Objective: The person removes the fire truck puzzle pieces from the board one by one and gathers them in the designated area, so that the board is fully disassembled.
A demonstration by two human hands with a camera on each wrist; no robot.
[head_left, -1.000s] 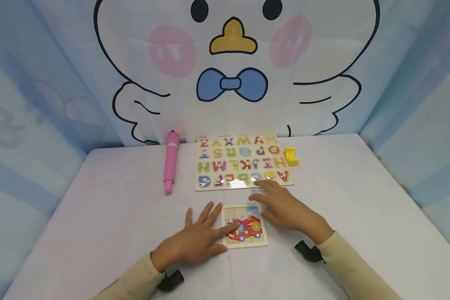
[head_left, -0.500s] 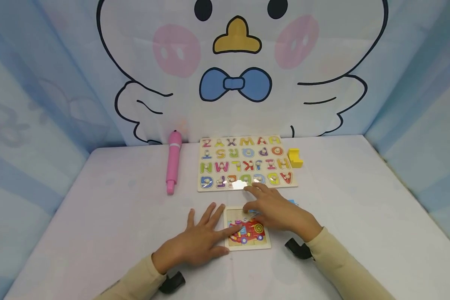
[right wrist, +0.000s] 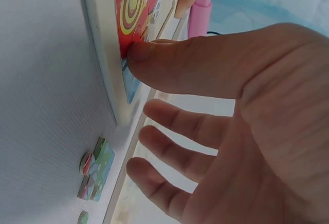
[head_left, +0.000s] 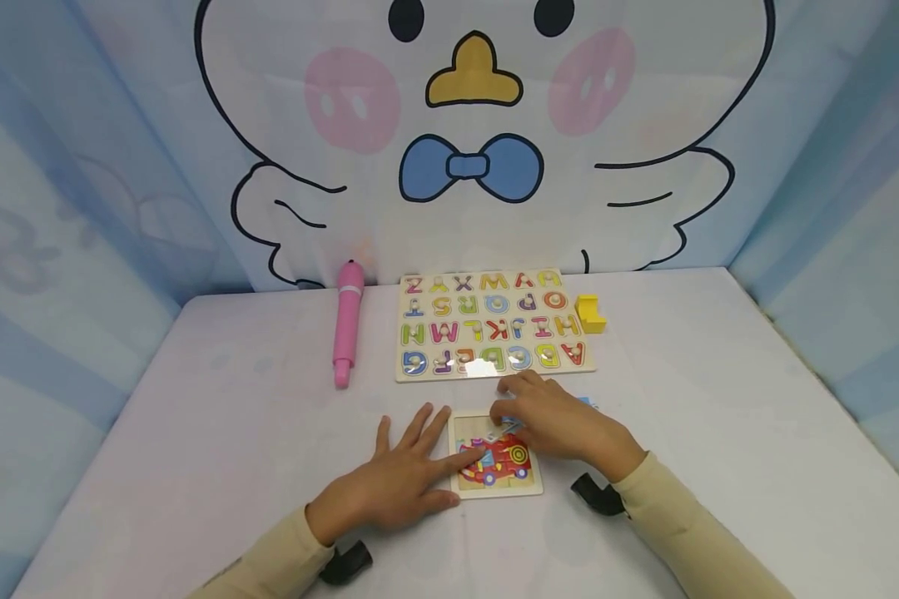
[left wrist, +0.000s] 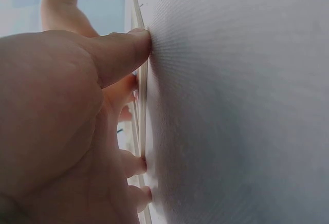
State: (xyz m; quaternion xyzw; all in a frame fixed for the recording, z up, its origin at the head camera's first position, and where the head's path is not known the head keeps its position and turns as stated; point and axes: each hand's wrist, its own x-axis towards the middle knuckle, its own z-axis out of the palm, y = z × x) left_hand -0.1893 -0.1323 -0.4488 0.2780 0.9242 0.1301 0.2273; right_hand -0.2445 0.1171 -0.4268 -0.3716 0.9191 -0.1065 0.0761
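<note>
A small square wooden jigsaw puzzle [head_left: 494,482] with a red vehicle picture lies on the table. My left hand [head_left: 393,487] rests on its left side, fingers spread, the index finger reaching onto the picture. In the left wrist view the left thumb [left wrist: 123,54] touches the table beside the thin edge of the board [left wrist: 143,111]. My right hand [head_left: 562,416] is at the board's upper right, thumb and index finger bent and pinching a bluish puzzle piece [head_left: 509,428]. The right thumb [right wrist: 169,64] hides part of that piece in the right wrist view; the other fingers hang off the board.
Behind the puzzle lies a wooden alphabet board [head_left: 487,333], with a yellow block [head_left: 590,314] at its right. A pink pen-shaped toy [head_left: 347,324] stands left of it. Loose colourful puzzle pieces [right wrist: 97,170] lie on the table beyond the right hand. A printed cloth backdrop [head_left: 464,233] closes the back.
My right hand has moved left from beside the puzzle onto its upper right corner, thumb and index finger closing on a piece there. The left hand stays on the board.
</note>
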